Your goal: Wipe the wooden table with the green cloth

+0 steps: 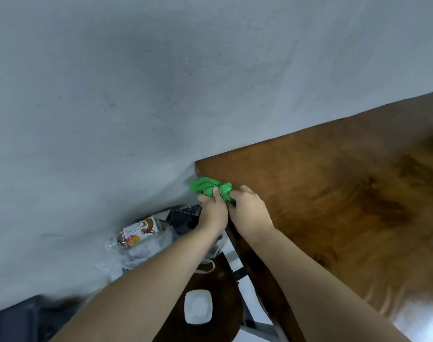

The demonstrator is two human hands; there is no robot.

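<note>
The green cloth (pixel 208 186) is bunched into a wad at the far left corner of the wooden table (pixel 334 193), partly past the table's left edge. My left hand (pixel 213 211) grips its left side and my right hand (pixel 250 211) grips its right side, the two hands touching each other. Both forearms reach in from the bottom of the view. The dark brown tabletop is glossy and stretches to the right.
A grey wall (pixel 136 95) runs along the table's far edge. Below the corner lie a clear plastic bottle (pixel 136 234) with a colourful label, crumpled plastic and a dark object. A dark wooden stool (pixel 210 292) with a white dish (pixel 198 306) stands beside the table.
</note>
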